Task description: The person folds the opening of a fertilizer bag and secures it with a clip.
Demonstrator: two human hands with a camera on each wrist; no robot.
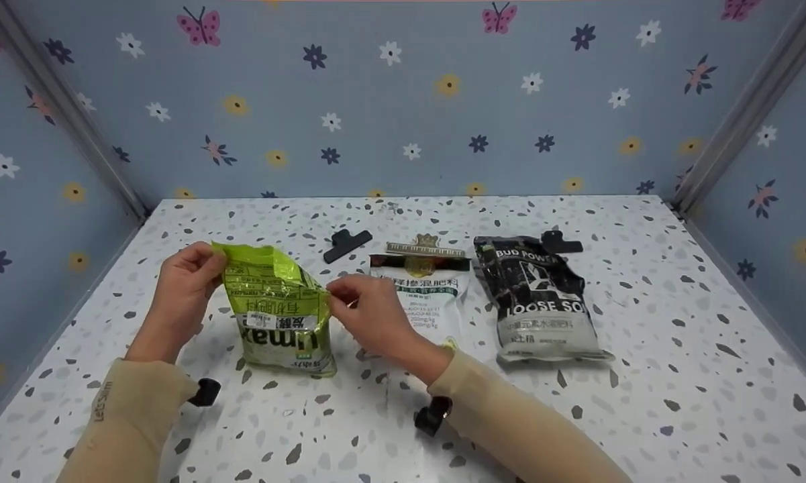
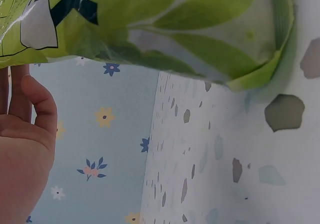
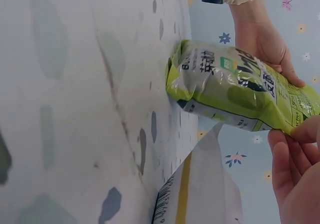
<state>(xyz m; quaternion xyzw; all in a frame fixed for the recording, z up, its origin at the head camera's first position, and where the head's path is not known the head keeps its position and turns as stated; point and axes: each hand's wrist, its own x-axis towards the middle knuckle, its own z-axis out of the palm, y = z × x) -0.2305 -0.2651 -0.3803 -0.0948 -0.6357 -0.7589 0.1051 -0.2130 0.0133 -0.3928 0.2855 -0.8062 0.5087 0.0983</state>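
Note:
A green fertilizer bag (image 1: 278, 318) stands on the speckled table with its printing upside down and its upper end raised. My left hand (image 1: 186, 292) pinches its top left corner between thumb and fingers. On the opposite side, my right hand (image 1: 376, 312) pinches the bag's right edge a little lower down. In the right wrist view the green bag (image 3: 225, 79) shows its lower end against the tabletop, with the right hand (image 3: 302, 169) at its upper edge. The left wrist view shows the bag (image 2: 165, 29) close up, the left hand (image 2: 27, 139) partly cut off.
A white bag (image 1: 429, 315) with a gold clip (image 1: 426, 248) at its top lies behind the right hand. Right of it lies a black bag (image 1: 543, 302) with a black clip (image 1: 562, 243) at its top corner. Another black clip (image 1: 347, 245) lies on the table (image 1: 644, 416) behind.

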